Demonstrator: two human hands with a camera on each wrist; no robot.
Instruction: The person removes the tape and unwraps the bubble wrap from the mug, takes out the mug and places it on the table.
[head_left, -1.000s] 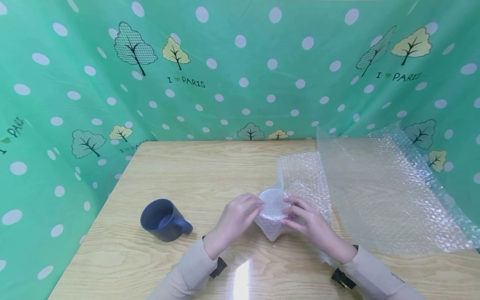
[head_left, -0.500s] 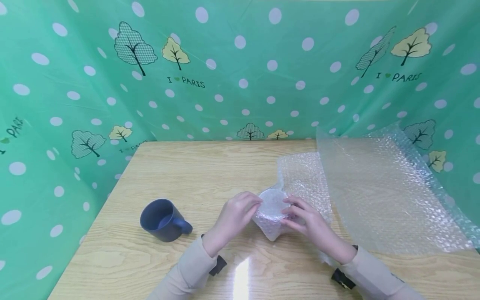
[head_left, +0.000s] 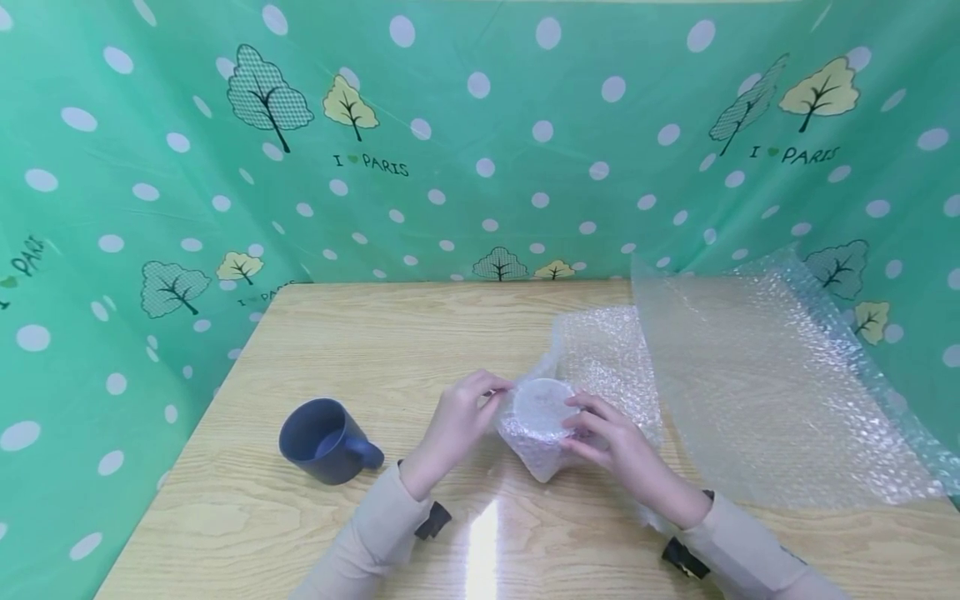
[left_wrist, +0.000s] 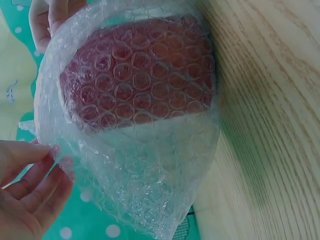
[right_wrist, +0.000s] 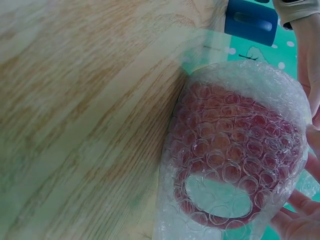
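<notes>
A reddish mug (left_wrist: 145, 75) stands inside clear bubble wrap (left_wrist: 135, 170); the right wrist view shows its looped handle (right_wrist: 187, 205) through the bubbles. Seen from the head, a pale round end (head_left: 542, 407) faces up under the wrap. My left hand (head_left: 459, 421) pinches a loose edge of the wrap between thumb and fingers, left of the mug. On the opposite side, my right hand (head_left: 617, 440) holds the wrapped mug, bent fingers over its upper edge and thumb nearer me. The film covers the mug's sides.
A dark blue mug (head_left: 324, 443) sits to the left, handle toward my left wrist. More of the small wrap strip (head_left: 607, 342) lies behind the wrapped mug. A large bubble wrap sheet (head_left: 772, 392) spreads over the right of the wooden table (head_left: 375, 333).
My left hand has moved left and slightly away from me, drawing the wrap's edge outward from the mug. The right hand stays in nearly the same place.
</notes>
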